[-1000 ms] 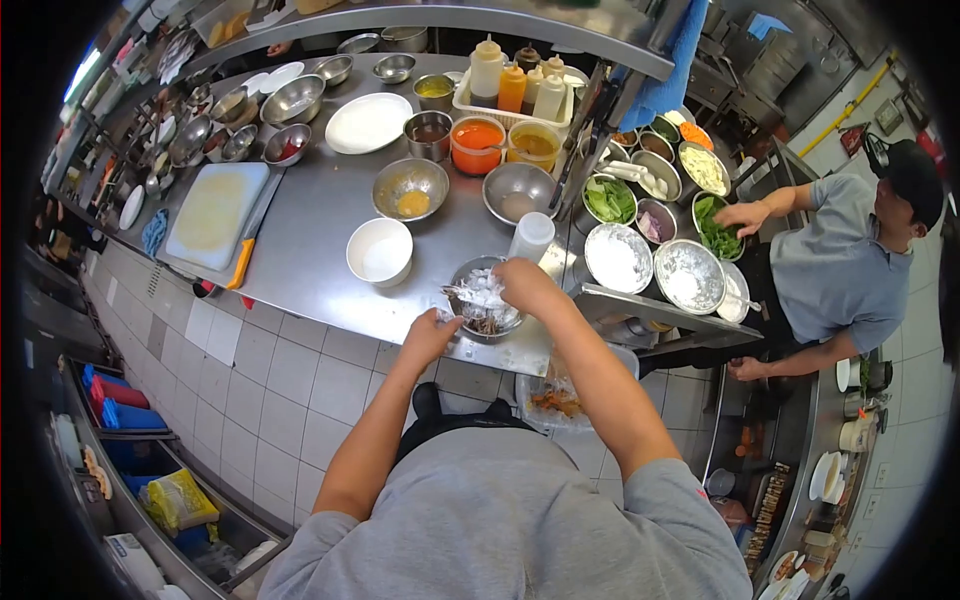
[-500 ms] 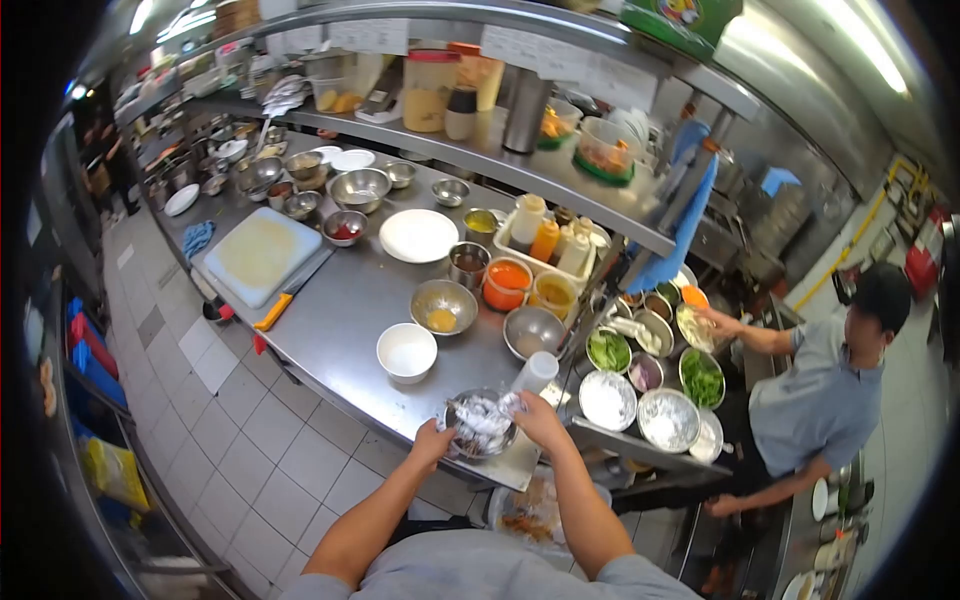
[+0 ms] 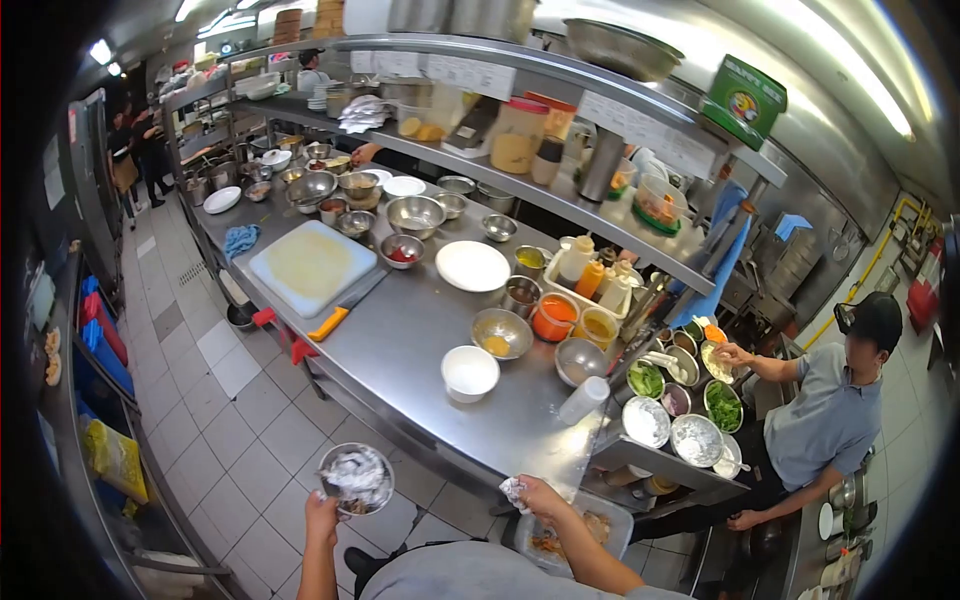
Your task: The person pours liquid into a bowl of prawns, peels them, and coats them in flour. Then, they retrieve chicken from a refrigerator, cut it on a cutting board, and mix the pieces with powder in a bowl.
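Observation:
My left hand (image 3: 322, 518) grips the rim of a metal bowl (image 3: 390, 492), held out over the floor to the left of the counter edge. Inside the bowl lies a crumpled white and grey mass (image 3: 357, 472), with darker bits at the lower side. My right hand (image 3: 542, 498) is closed on a small crumpled white wad (image 3: 513, 491) at the counter's front edge; I cannot tell what the wad is made of. Close beyond that hand, a translucent squeeze bottle (image 3: 584, 400) leans on the counter, and a white bowl (image 3: 470, 374) stands farther left.
An orange-handled knife (image 3: 328, 323) lies beside the white cutting board (image 3: 312, 266). Sauce containers, a white plate (image 3: 472, 266) and several metal bowls fill the counter's back. Below right is a plastic tub (image 3: 605, 520). A co-worker (image 3: 825, 410) reaches over ingredient bowls at right.
My left hand has carried the metal bowl left, off the counter edge. The right hand has come away from the bowl with the white wad. The view has turned.

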Demonstrator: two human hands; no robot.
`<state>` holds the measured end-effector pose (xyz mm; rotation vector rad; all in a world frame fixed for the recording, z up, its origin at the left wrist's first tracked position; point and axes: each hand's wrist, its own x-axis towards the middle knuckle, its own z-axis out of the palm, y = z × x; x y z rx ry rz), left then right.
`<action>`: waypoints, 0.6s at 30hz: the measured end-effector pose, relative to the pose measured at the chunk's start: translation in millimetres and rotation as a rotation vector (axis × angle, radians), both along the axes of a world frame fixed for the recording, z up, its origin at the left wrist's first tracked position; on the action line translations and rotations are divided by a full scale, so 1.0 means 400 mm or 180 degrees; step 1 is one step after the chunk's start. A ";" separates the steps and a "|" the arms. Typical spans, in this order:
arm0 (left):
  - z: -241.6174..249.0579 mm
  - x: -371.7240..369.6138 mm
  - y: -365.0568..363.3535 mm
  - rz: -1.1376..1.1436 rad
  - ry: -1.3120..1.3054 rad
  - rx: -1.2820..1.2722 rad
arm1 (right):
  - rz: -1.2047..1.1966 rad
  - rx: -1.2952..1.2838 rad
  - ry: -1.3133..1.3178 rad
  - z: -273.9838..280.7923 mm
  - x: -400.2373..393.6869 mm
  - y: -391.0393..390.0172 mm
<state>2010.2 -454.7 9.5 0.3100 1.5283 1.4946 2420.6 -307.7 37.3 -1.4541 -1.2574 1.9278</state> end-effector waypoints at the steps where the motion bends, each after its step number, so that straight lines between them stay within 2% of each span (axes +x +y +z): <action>1: -0.008 -0.065 -0.043 0.0217 -0.0012 -0.0045 | 0.0097 -0.0079 0.0000 -0.002 -0.058 0.001; 2: -0.036 -0.135 -0.083 0.0223 -0.0008 -0.0040 | 0.0182 -0.0162 0.0001 0.001 -0.121 0.004; 4: -0.110 -0.269 -0.195 0.0789 -0.0048 0.0001 | 0.0527 -0.0030 -0.0174 -0.045 -0.246 0.012; 6: -0.189 -0.410 -0.321 0.0866 0.0070 -0.0056 | 0.0964 0.0229 -0.0854 -0.089 -0.358 0.013; 7: -0.215 -0.463 -0.367 0.0974 0.0180 -0.0073 | 0.1485 0.0519 -0.1386 -0.119 -0.396 0.022; 8: -0.222 -0.499 -0.406 0.0975 0.0162 -0.0070 | 0.1750 0.1015 -0.1674 -0.223 -0.386 0.025; 10: -0.212 -0.572 -0.488 0.1447 -0.0062 -0.0034 | 0.2159 0.2060 -0.2370 -0.426 -0.369 0.033; 12: -0.230 -0.656 -0.543 0.1470 -0.0087 -0.0070 | 0.2376 0.0815 -0.2466 -0.342 -0.385 -0.001; 13: -0.241 -0.698 -0.559 0.1546 -0.0129 -0.0092 | 0.2268 0.0583 -0.2595 -0.351 -0.381 -0.023; 15: -0.255 -0.786 -0.558 0.1534 -0.0216 -0.0177 | 0.2539 0.0468 -0.2876 -0.449 -0.345 -0.052; 16: -0.261 -0.824 -0.549 0.1572 -0.0291 -0.0243 | 0.2932 0.0592 -0.3014 -0.494 -0.332 -0.054; 17: -0.260 -0.862 -0.530 0.1579 -0.0302 -0.0256 | 0.2946 0.0581 -0.3022 -0.510 -0.333 -0.065; 18: -0.210 -0.895 -0.480 0.1487 -0.0353 -0.0156 | 0.3033 0.0520 -0.3117 -0.523 -0.348 -0.068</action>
